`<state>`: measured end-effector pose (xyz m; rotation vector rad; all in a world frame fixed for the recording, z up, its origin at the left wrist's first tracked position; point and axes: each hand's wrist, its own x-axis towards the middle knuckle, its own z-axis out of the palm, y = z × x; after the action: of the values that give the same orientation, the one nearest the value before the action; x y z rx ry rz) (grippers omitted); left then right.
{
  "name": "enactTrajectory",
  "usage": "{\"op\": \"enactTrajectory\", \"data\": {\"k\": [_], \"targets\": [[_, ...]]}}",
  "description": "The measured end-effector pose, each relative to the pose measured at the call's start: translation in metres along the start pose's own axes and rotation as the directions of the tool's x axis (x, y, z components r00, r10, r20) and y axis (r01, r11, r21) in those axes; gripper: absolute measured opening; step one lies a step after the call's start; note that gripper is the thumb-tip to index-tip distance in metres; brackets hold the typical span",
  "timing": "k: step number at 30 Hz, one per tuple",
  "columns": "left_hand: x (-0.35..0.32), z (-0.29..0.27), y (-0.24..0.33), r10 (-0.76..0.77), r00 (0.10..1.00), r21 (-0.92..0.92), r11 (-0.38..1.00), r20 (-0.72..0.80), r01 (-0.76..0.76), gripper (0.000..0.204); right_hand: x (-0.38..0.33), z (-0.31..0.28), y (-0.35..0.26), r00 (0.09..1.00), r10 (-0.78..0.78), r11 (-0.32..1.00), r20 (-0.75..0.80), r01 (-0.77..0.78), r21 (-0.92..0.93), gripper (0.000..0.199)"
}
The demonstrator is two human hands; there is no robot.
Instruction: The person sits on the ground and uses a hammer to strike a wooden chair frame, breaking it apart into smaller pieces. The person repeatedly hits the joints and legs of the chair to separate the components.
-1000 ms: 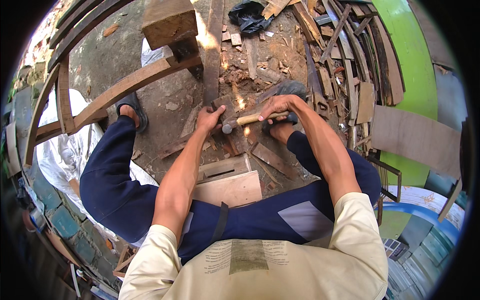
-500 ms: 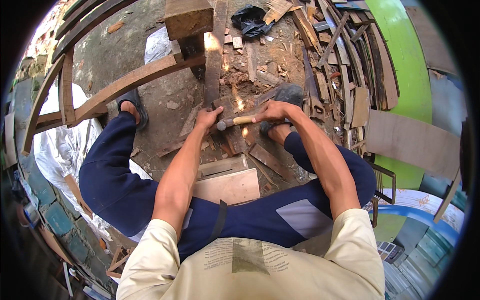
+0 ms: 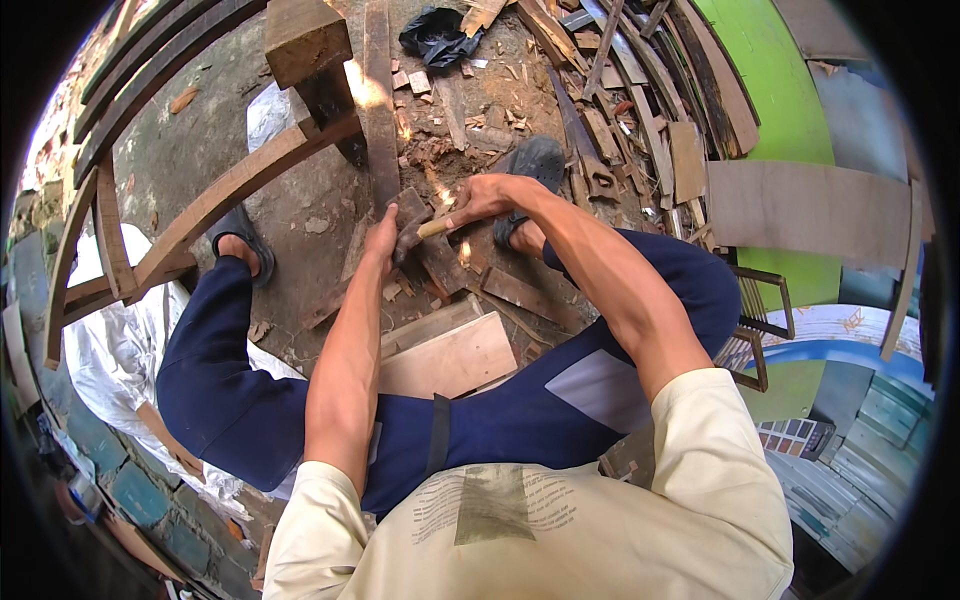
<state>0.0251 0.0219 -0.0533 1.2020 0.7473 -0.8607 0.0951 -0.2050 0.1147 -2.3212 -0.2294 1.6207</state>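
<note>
My right hand (image 3: 484, 198) is closed around the wooden handle of a hammer (image 3: 436, 227). The hammer's dark metal head lies close to my left hand (image 3: 381, 238), over a short brown wood block (image 3: 410, 205). My left fingers are wrapped at the block's near left side with the thumb up; the fingertips are partly hidden. Below the hammer, a dark board (image 3: 438, 262) slants toward me across other wood pieces on the ground. Between my legs sits a pale wooden box-like piece (image 3: 450, 358).
A curved wooden frame (image 3: 235, 188) stands at left with a thick post (image 3: 306, 45). Scrap wood is piled at right, with a handsaw (image 3: 600, 180) beside it. A black plastic bag (image 3: 440, 38) lies ahead. White sheeting (image 3: 115, 345) spreads by my left leg.
My right hand has turned the hammer, so its head now tilts down beside my left hand. The left thumb has shifted more upright. The whole view has swung slightly to the right.
</note>
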Motion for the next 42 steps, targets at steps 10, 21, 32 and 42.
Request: {"op": "enactTrajectory", "data": {"k": [10,21,32,42], "targets": [[-0.038,0.019,0.007,-0.185,0.974,0.021,0.982,-0.134,0.19,0.065,0.015,-0.004,0.054,0.996,-0.024,0.963,0.09,-0.001,0.271,0.052],[-0.043,0.03,0.014,-0.154,0.977,0.082,0.982,-0.148,0.168,0.077,0.028,-0.012,0.073,0.987,-0.04,0.977,0.157,0.005,0.215,0.058],[-0.056,0.038,0.014,-0.097,0.989,0.083,0.991,-0.113,0.107,0.078,0.02,0.006,0.076,0.989,-0.026,0.959,0.143,-0.015,0.283,0.055],[-0.055,0.048,0.022,0.009,0.984,0.169,0.985,-0.177,0.022,0.07,0.009,-0.005,0.07,0.997,-0.042,0.966,0.058,0.025,0.257,0.06]]}}
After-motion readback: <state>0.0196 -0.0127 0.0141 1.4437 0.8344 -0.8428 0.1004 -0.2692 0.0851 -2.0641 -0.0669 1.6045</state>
